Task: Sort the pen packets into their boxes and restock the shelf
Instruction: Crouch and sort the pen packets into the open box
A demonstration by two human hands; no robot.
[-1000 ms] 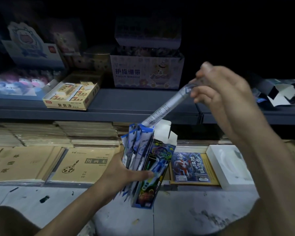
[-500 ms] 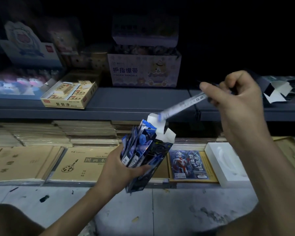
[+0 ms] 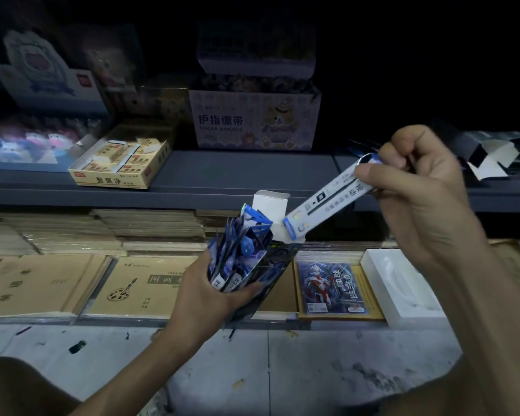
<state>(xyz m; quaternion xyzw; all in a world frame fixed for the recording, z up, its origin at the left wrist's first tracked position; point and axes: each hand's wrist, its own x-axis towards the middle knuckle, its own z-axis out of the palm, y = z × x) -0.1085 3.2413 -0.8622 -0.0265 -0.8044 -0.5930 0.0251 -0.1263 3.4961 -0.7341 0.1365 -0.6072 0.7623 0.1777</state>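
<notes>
Holding hand: left hand (image 3: 210, 292), fingers and thumb curled round a box (image 3: 275, 262) together with a bundle of packets (image 3: 237, 250).
Box: dark blue, upright with a slight tilt, top open, white flap (image 3: 269, 202) standing up at the back.
Bundle of packets: blue and white, pressed against the left face of the box, upper ends fanned out beside the open top.
Feeding hand: right hand (image 3: 418, 199), thumb and curled fingers pinching the upper end of a single packet (image 3: 327, 202).
Single packet: long, white with a blue end, slanted down to the left; lower end lies at the open top of the box, over a side flap. Whether it has entered the box cannot be told.
Shelf (image 3: 246, 175): grey, behind both hands; carries an eraser box (image 3: 123, 163), a bandage box (image 3: 252, 121) and, at far right, a folded carton (image 3: 490, 160).
Lower level: brown notebooks (image 3: 144, 286), a card pack (image 3: 332, 286) and a white tray (image 3: 403, 292) side by side.
Floor (image 3: 282, 370): pale, stained, below the hands.
</notes>
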